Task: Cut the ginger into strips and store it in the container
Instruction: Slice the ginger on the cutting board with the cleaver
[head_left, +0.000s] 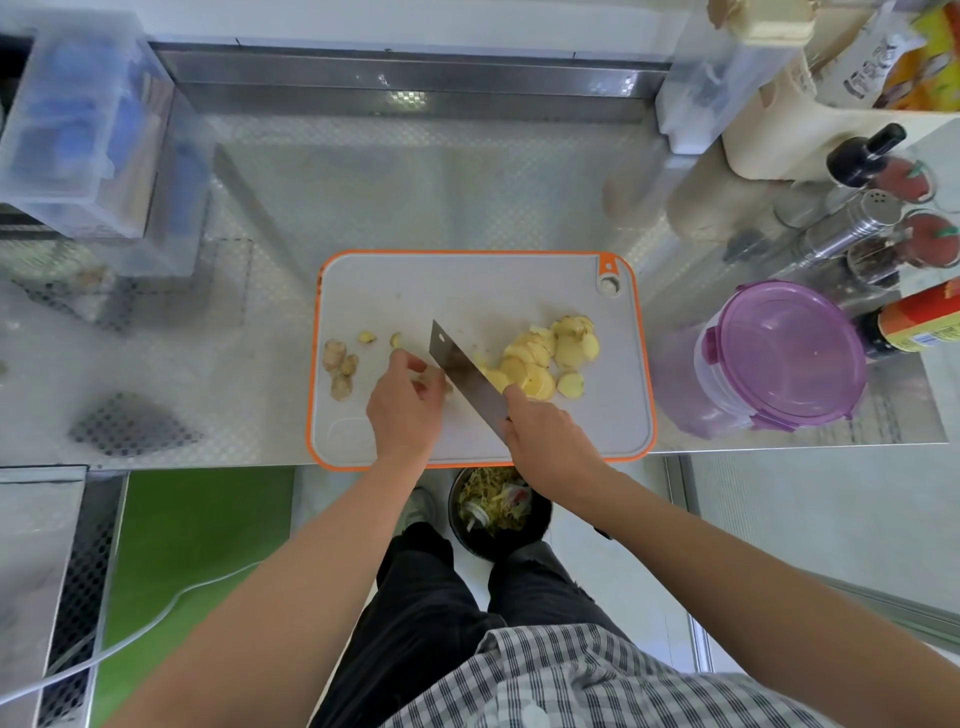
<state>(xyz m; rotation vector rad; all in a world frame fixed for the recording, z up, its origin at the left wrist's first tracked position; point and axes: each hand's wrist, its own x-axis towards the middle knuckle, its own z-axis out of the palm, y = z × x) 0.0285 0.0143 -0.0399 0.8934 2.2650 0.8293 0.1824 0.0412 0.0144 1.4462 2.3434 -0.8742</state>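
Observation:
A grey cutting board (467, 291) with an orange rim lies on the steel counter. My right hand (545, 441) grips the handle of a cleaver (462, 366), its blade slanting across the board. My left hand (405, 410) curls its fingers on a ginger piece (431, 382) right against the blade. A pile of yellow ginger slices (550, 358) lies to the right of the blade. Unpeeled ginger knobs (340, 366) and small bits (367, 338) lie on the board's left. A round container with a purple lid (779, 358) stands closed to the right of the board.
Spice bottles and a shaker (852, 228) crowd the right back of the counter. A clear plastic box (88, 130) stands at the back left. A black bin with scraps (496, 512) sits on the floor below the counter edge.

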